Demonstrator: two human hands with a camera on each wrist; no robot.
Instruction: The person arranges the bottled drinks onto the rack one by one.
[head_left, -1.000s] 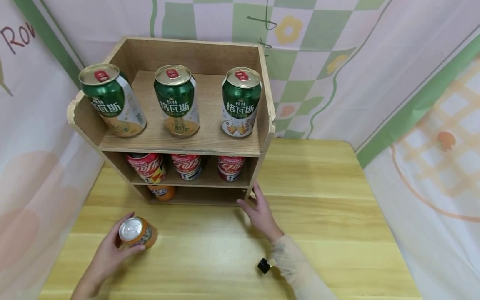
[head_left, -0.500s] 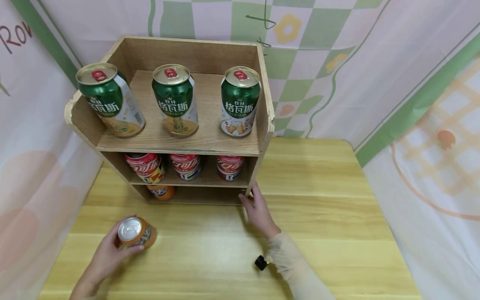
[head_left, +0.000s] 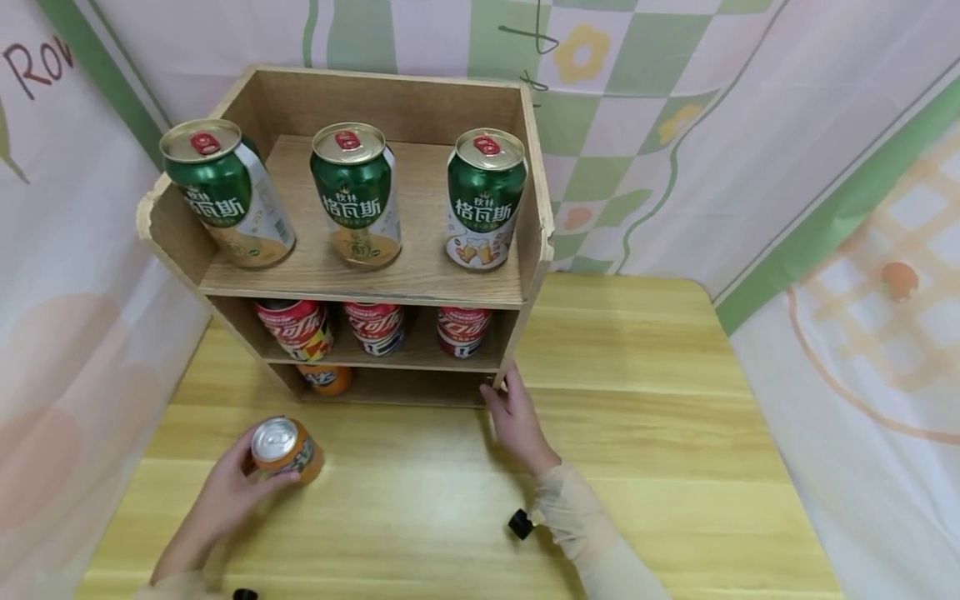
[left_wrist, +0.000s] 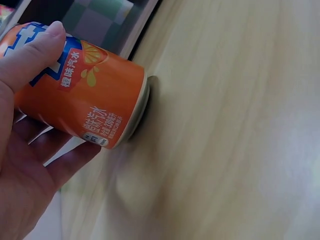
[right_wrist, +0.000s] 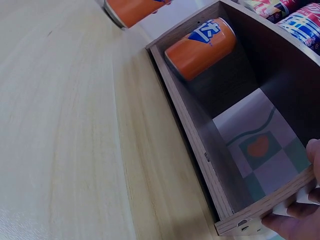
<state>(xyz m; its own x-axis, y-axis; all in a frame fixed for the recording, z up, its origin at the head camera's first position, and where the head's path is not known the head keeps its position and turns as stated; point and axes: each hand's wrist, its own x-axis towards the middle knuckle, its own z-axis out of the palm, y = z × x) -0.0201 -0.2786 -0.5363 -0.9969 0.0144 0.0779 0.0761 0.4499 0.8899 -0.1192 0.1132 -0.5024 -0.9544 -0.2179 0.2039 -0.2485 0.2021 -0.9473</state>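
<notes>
My left hand (head_left: 232, 490) grips an orange soda can (head_left: 306, 457), thumb on one side and fingers on the other, in front of the shelf's left end. In the left wrist view the can (left_wrist: 100, 95) is tilted, its base rim close over the table. My right hand (head_left: 522, 429) holds the lower right side panel (right_wrist: 272, 202) of a wooden shelf (head_left: 420, 258), thumb inside and fingers outside. A second orange can (right_wrist: 202, 49) stands in the shelf's bottom compartment at the left end.
Three green-and-white cans, one of them the middle can (head_left: 356, 200), stand on the top level. Three red cans, such as the right one (head_left: 462, 332), fill out the middle level. Patterned cloth (head_left: 637, 150) hangs behind the wooden table (head_left: 645, 417).
My left hand has moved the orange can slightly forward and right, closer to the shelf. The right thumb has drawn in against the side panel. The head view has shifted a little.
</notes>
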